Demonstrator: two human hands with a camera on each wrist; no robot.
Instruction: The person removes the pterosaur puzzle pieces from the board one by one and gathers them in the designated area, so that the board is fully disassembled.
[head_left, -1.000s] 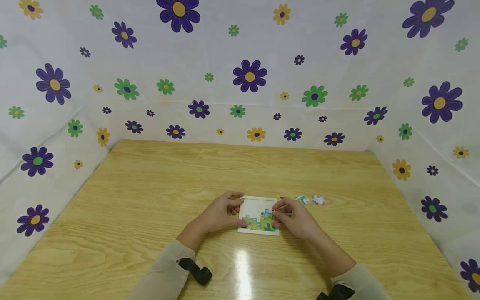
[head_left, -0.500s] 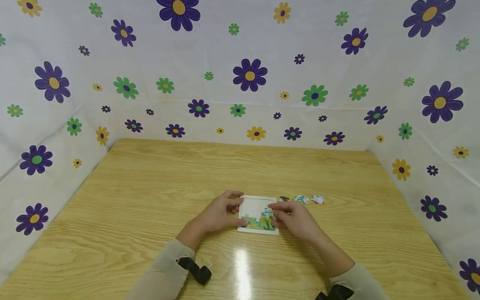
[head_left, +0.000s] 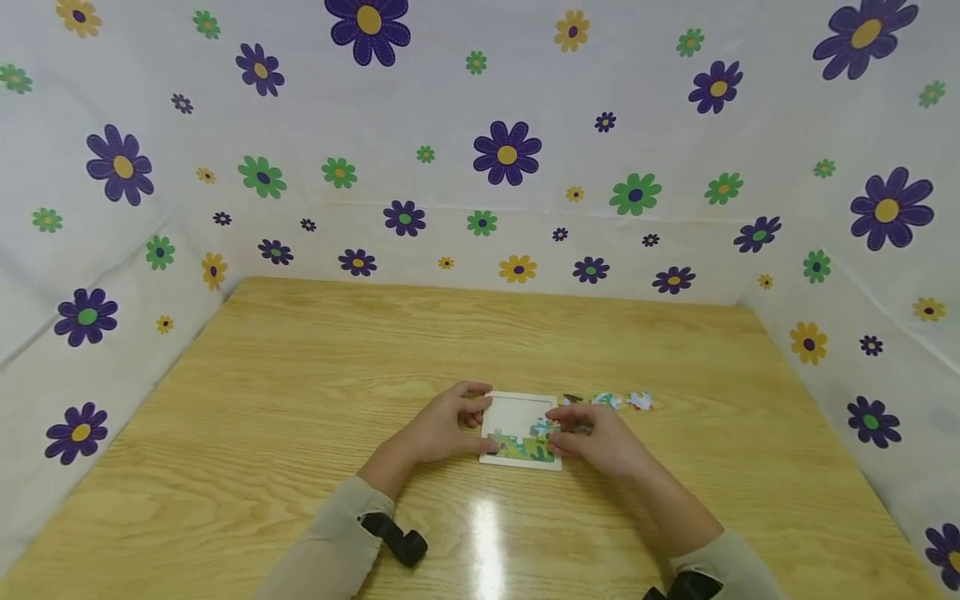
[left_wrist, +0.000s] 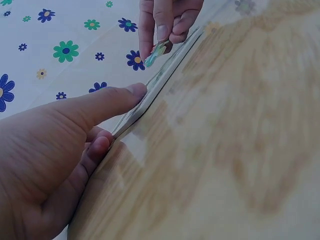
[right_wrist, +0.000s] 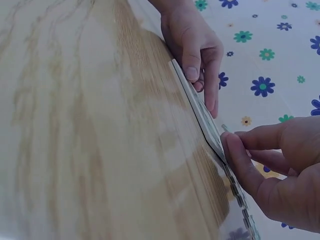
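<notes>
The yellow-brown wood-grain table (head_left: 300,350) fills the head view's lower half. Just below that view's centre, the person's left hand (head_left: 442,425) grips the left side of a flat white square puzzle tray (head_left: 521,465), thumb and fingers bent about its edge; the right hand (head_left: 603,437) pinches a small teal-and-yellow jigsaw piece (left_wrist: 156,54) above the tray's right side. Joined green jigsaw pieces (head_left: 513,448) line the tray's lower part; loose multicoloured jigsaw pieces (head_left: 606,401) lie to its upper right. Fitting the pinched piece seems the step in hand; the next move likely calls for aligning its tabs, then pressing it flat.
</notes>
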